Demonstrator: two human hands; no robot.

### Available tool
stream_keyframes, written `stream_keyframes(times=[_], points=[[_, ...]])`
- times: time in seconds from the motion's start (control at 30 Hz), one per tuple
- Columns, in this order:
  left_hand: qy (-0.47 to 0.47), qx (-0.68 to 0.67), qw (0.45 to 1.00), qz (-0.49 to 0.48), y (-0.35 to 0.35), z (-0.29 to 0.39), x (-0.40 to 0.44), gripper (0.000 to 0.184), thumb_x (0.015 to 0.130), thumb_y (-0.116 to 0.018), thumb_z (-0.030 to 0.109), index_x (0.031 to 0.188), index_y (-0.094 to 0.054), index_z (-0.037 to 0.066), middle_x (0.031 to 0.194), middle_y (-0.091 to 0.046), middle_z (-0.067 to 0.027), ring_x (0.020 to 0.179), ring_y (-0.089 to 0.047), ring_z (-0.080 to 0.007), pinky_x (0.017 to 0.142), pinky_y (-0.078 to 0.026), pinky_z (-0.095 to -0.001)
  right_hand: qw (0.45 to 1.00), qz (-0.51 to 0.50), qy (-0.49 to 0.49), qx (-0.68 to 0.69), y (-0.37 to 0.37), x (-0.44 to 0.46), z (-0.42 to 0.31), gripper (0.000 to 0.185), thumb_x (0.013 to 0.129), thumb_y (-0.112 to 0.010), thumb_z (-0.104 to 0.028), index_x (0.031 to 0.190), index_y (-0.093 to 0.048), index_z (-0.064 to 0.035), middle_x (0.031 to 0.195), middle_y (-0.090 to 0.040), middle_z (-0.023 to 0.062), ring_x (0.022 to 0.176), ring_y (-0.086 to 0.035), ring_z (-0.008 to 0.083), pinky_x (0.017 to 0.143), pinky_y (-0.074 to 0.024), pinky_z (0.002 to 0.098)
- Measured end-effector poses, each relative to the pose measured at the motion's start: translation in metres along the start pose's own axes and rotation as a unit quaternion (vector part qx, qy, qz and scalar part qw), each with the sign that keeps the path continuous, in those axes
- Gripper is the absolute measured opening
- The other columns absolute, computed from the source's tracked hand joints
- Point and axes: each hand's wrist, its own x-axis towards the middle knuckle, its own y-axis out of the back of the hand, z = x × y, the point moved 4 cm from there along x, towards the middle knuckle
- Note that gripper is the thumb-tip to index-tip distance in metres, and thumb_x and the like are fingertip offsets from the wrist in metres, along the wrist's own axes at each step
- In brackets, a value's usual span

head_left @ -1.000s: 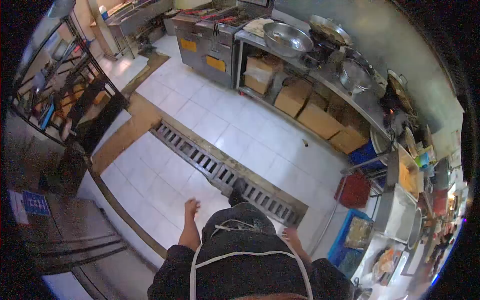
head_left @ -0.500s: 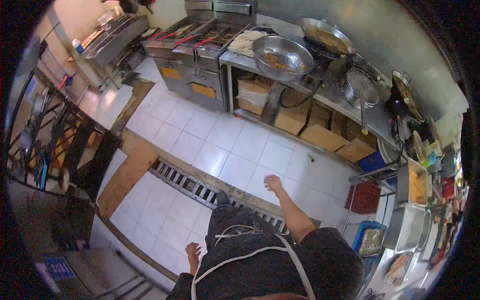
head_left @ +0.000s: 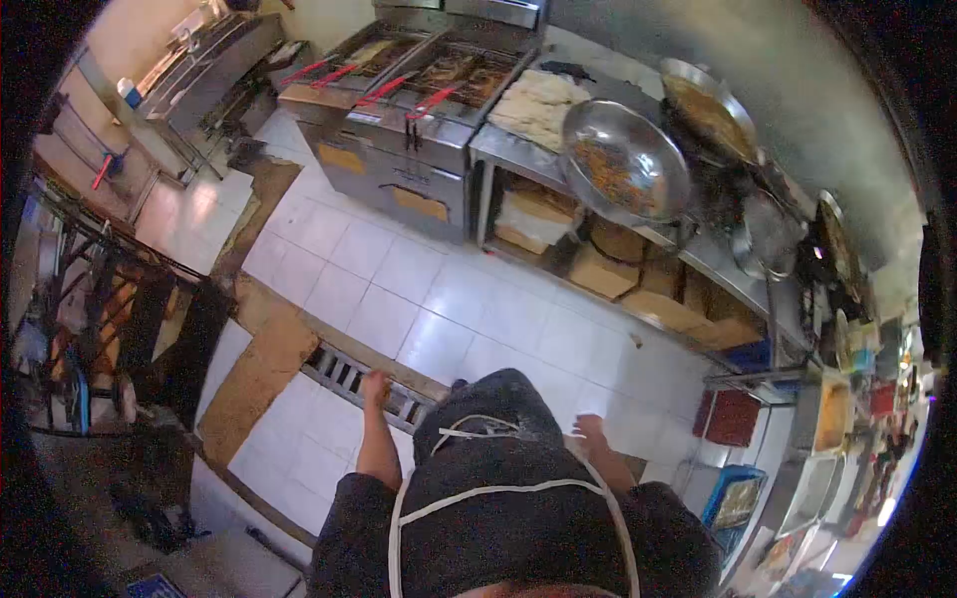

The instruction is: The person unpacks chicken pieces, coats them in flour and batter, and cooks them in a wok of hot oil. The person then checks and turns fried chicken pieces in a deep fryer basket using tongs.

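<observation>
Left hand (head_left: pixel 376 387) over floor drain (head_left: pixel 407 404), right hand (head_left: pixel 590 431) beside apron (head_left: pixel 503 448), both apparently empty, finger spread unclear, metal bowl (head_left: pixel 626 164) on counter (head_left: pixel 708 254).

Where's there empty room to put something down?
On the white floor tiles between the fryers and the drain grate; a small scrap lies nearer the boxes. The steel counter is crowded: big bowl, pale pile and pans close together. Boxes fill much of the shelf below.
</observation>
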Motion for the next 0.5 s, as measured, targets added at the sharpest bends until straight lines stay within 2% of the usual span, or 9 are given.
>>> stream_keyframes(times=[0.1, 0.13, 0.2, 0.27, 0.3, 0.33, 0.4, 0.47, 0.5], points=[[-0.011, -0.059, 0.998, 0.026, -0.035, 0.107, 0.040, 0.030, 0.081, -0.054, 0.021, 0.109, -0.048, 0.011, 0.091, -0.062, -0.0072, 0.076, -0.060, -0.0193, 0.064, -0.045, -0.0317, 0.995, 0.017, -0.039, 0.092, -0.015, 0.016, 0.001, 0.043, 0.082, -0.054, -0.025, 0.120, -0.043, -0.0086, 0.113, -0.052, 0.0128, 0.098, -0.054, 0.0250, 0.082, -0.0458, 0.0418], [0.010, -0.088, 0.994, 0.057, -0.058, 0.162, 0.031, 0.031, 0.080, -0.056, 0.019, 0.109, -0.047, 0.013, 0.091, -0.063, -0.0059, 0.076, -0.060, -0.0189, 0.065, -0.044, -0.0337, 0.996, 0.007, -0.049, -0.070, -0.021, 0.039, -0.004, 0.033, 0.080, -0.055, -0.026, 0.108, -0.048, -0.0098, 0.102, -0.055, 0.0113, 0.091, -0.056, 0.0244, 0.075, -0.0460, 0.0408], [0.005, -0.076, 0.995, 0.061, -0.074, 0.189, 0.073, 0.031, 0.080, -0.056, 0.020, 0.109, -0.047, 0.012, 0.093, -0.063, -0.0057, 0.077, -0.060, -0.0188, 0.066, -0.044, -0.0328, 0.814, -0.037, -0.010, -0.580, -0.038, 0.090, -0.007, 0.018, 0.076, -0.056, -0.029, 0.083, -0.057, -0.0124, 0.081, -0.060, 0.0085, 0.077, -0.058, 0.0232, 0.060, -0.0463, 0.0388], [0.000, -0.037, 0.997, 0.067, -0.084, 0.200, 0.088, 0.030, 0.082, -0.054, 0.023, 0.110, -0.047, 0.013, 0.098, -0.062, -0.0063, 0.079, -0.060, -0.0196, 0.065, -0.043, -0.0327, 0.722, -0.055, -0.003, -0.690, -0.074, 0.140, -0.030, 0.017, 0.074, -0.056, -0.030, 0.071, -0.062, -0.0137, 0.071, -0.062, 0.0071, 0.070, -0.060, 0.0226, 0.053, -0.0465, 0.0379], [0.003, -0.042, 0.996, 0.078, -0.083, 0.200, 0.095, 0.030, 0.082, -0.054, 0.023, 0.110, -0.047, 0.013, 0.098, -0.062, -0.0063, 0.079, -0.060, -0.0196, 0.065, -0.043, -0.0327, 0.927, 0.085, -0.141, -0.338, -0.079, 0.166, -0.050, 0.016, 0.076, -0.056, -0.024, 0.078, -0.060, -0.0093, 0.070, -0.061, 0.0085, 0.063, -0.059, 0.0213, 0.049, -0.0460, 0.0360], [0.047, -0.052, 0.996, 0.057, -0.081, 0.192, 0.102, 0.031, 0.082, -0.054, 0.024, 0.111, -0.047, 0.013, 0.098, -0.062, -0.0064, 0.079, -0.060, -0.0201, 0.065, -0.043, -0.0335, 0.940, 0.208, -0.257, 0.083, -0.094, 0.190, -0.063, 0.016, 0.078, -0.056, -0.018, 0.086, -0.059, -0.0050, 0.069, -0.061, 0.0100, 0.056, -0.059, 0.0199, 0.044, -0.0456, 0.0342], [0.113, -0.057, 0.992, 0.020, -0.063, 0.175, 0.115, 0.036, 0.080, -0.057, 0.029, 0.112, -0.048, 0.014, 0.098, -0.061, -0.0061, 0.078, -0.058, -0.0207, 0.063, -0.043, -0.0348, 0.944, 0.235, -0.229, 0.008, -0.145, 0.265, -0.133, 0.016, 0.079, -0.055, -0.018, 0.072, -0.059, -0.0044, 0.062, -0.060, 0.0098, 0.055, -0.058, 0.0182, 0.044, -0.0451, 0.0329], [0.149, -0.056, 0.986, 0.043, -0.040, 0.181, 0.117, 0.038, 0.080, -0.057, 0.034, 0.110, -0.047, 0.014, 0.099, -0.061, -0.0050, 0.077, -0.058, -0.0204, 0.061, -0.043, -0.0326, 0.998, 0.011, -0.039, -0.050, -0.170, 0.357, -0.168, 0.015, 0.077, -0.061, -0.015, 0.083, -0.059, -0.0008, 0.068, -0.059, 0.0090, 0.056, -0.058, 0.0177, 0.047, -0.0480, 0.0303], [0.150, -0.055, 0.986, 0.051, -0.021, 0.181, 0.119, 0.038, 0.080, -0.057, 0.034, 0.110, -0.047, 0.014, 0.099, -0.061, -0.0050, 0.077, -0.058, -0.0204, 0.061, -0.043, -0.0326, 0.962, -0.111, -0.109, -0.225, -0.172, 0.418, -0.159, 0.020, 0.079, -0.062, -0.021, 0.081, -0.060, -0.0013, 0.071, -0.060, 0.0077, 0.058, -0.058, 0.0151, 0.052, -0.0499, 0.0304]])
